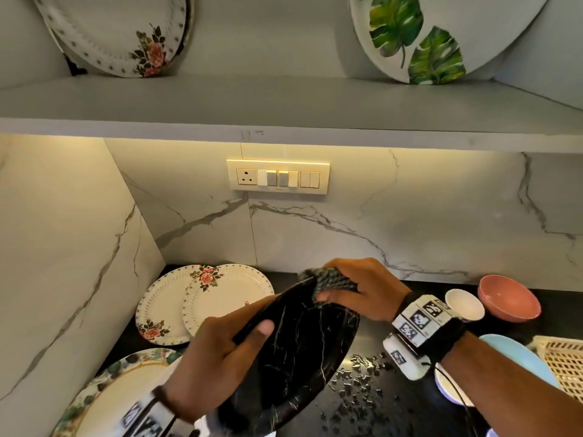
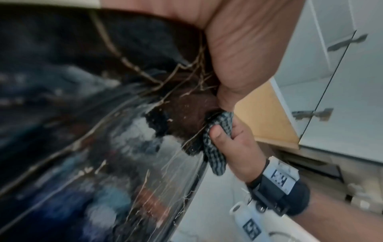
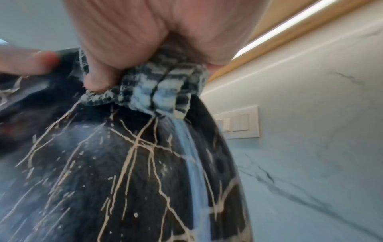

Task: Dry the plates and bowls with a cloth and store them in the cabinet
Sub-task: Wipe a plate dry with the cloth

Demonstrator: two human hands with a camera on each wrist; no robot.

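I hold the black plate [image 1: 293, 351] tilted in the air above the tabletop [image 1: 394, 402], near its front edge. My left hand [image 1: 217, 351] grips the near rim, the thumb on the upper face and the other fingers curled under it. My right hand [image 1: 362, 288] pinches the checked cloth [image 1: 334, 280] bunched over the far rim, the thumb on one side and the fingers behind.

I judge this plate stiff, rather heavy and fragile, and its glossy face looks slippery while wet. Water drops [image 1: 359, 376] lie on the tabletop under it. So the rim is the good place to hold, with the thumb on top, not the smooth middle.

2 floral plates [image 1: 202, 304] wait at the back left corner, and a pink bowl [image 1: 508, 298] and a white bowl [image 1: 463, 304] at the back right. The shelf [image 1: 284, 121] above carries 2 plates upright.
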